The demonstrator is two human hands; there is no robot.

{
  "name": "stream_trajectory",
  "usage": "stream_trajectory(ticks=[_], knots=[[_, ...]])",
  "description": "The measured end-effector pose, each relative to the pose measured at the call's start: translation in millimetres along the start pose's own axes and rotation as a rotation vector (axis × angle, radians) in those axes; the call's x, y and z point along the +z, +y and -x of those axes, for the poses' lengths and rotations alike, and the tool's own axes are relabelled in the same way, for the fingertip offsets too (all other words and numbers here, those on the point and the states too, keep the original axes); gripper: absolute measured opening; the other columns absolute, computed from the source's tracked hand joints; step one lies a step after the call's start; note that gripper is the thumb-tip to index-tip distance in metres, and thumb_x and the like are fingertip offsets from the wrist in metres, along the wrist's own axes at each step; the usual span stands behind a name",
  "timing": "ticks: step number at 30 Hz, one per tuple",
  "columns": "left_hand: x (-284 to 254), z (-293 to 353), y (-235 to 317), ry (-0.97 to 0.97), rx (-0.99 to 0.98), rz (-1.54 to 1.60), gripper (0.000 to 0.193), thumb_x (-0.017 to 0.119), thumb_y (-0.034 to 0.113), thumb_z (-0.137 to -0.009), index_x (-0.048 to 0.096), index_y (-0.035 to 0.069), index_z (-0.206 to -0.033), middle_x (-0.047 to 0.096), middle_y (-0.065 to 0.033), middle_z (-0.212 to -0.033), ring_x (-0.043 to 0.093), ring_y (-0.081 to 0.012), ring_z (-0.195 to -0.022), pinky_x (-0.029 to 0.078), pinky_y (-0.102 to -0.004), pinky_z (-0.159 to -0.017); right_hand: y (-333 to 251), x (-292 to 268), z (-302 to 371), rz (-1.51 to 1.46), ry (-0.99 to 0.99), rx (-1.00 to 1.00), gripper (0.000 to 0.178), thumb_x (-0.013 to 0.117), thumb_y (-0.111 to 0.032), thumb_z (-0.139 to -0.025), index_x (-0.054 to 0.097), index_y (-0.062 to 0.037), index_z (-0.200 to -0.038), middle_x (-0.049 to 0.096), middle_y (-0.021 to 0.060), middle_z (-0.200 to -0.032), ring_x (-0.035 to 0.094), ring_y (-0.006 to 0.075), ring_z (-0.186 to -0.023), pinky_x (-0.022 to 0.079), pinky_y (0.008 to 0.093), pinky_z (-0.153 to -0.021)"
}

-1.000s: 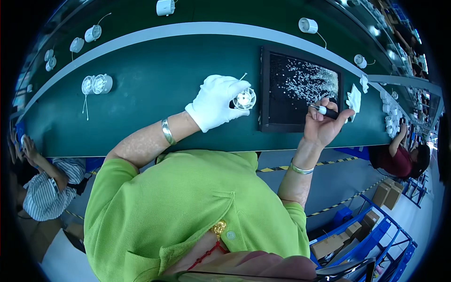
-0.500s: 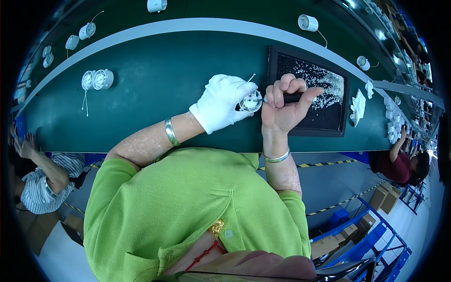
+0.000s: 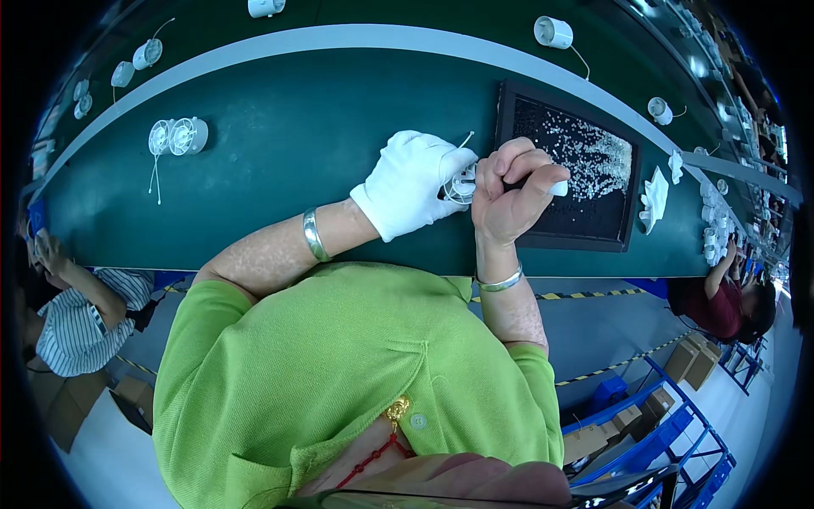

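Observation:
My left hand, in a white glove, closes round a small white fan housing with a spoked round face and a thin wire sticking up behind it. My bare right hand is right beside the housing, its fingers wrapped round a dark-handled screwdriver. A white end pokes out below the thumb tip. The fingers hide the shaft and most of the handle, so where its tip meets the housing cannot be made out. Just right of this hand lies a black tray with many tiny whitish pieces.
Two joined white fan housings with wires sit at the left on the green table. A crumpled white cloth lies right of the tray. More housings stand beyond the pale curved rail. Co-workers sit at both sides.
The right hand has turned and closed in on the housing, so the shaft seen before is now hidden. The white end has come into view at the thumb. The left hand keeps its hold.

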State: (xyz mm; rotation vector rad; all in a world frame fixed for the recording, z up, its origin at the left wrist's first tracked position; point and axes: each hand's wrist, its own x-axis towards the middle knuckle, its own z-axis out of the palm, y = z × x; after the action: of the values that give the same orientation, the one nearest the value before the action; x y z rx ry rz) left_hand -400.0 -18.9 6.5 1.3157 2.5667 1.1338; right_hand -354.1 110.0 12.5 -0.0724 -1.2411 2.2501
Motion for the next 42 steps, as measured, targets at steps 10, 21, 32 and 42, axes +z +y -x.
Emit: stream_trajectory(ticks=[10, 21, 32, 42], knots=[[-3, -4, -3, 0.044, 0.022, 0.13, 0.027, 0.075, 0.018, -0.061, 0.058, 0.014, -0.081, 0.059, -0.0042, -0.074, 0.06, -0.0281, -0.075, 0.044, -0.0403, -0.07, 1, 9, 11, 0.703, -0.181, -0.253, 0.039, 0.065, -0.017, -0.087, 0.045, 0.0007, -0.059, 0.055, 0.0081, -0.06, 0.048, 0.0159, -0.048, 0.038, 0.0268, -0.045], [-4, -1, -1, 0.026, 0.072, 0.025, 0.06, 0.078, 0.026, -0.065, 0.055, 0.009, -0.117, 0.061, -0.0095, -0.084, 0.059, -0.0303, -0.079, 0.045, -0.0425, -0.074, -16, 7, 0, 0.286, 0.018, 0.041, 0.033, 0.054, -0.016, -0.093, 0.047, -0.0016, -0.064, 0.052, 0.0059, -0.07, 0.041, 0.0104, -0.049, 0.033, 0.0239, -0.041], [-95, -158, -103, -0.028, -0.453, -0.571, 0.073, 0.05, 0.055, -0.087, 0.042, 0.002, -0.136, 0.049, -0.0223, -0.132, 0.057, -0.0384, -0.107, 0.042, -0.0513, -0.09, -81, -50, 6, 0.05, 0.191, -0.206, 0.067, 0.028, -0.057, -0.096, 0.048, -0.0044, -0.061, 0.056, 0.0121, -0.088, 0.044, 0.0184, -0.076, 0.036, 0.0297, -0.068], [-154, -77, -58, 0.261, 0.022, -0.541, 0.071, 0.062, 0.047, -0.082, 0.041, 0.001, -0.133, 0.06, -0.0182, -0.112, 0.056, -0.034, -0.106, 0.045, -0.041, -0.089, -107, -91, 11, 0.143, 0.245, -0.096, 0.083, 0.024, -0.073, -0.087, 0.063, -0.0004, -0.075, 0.057, 0.0159, -0.087, 0.042, 0.0147, -0.06, 0.037, 0.0237, -0.053]])
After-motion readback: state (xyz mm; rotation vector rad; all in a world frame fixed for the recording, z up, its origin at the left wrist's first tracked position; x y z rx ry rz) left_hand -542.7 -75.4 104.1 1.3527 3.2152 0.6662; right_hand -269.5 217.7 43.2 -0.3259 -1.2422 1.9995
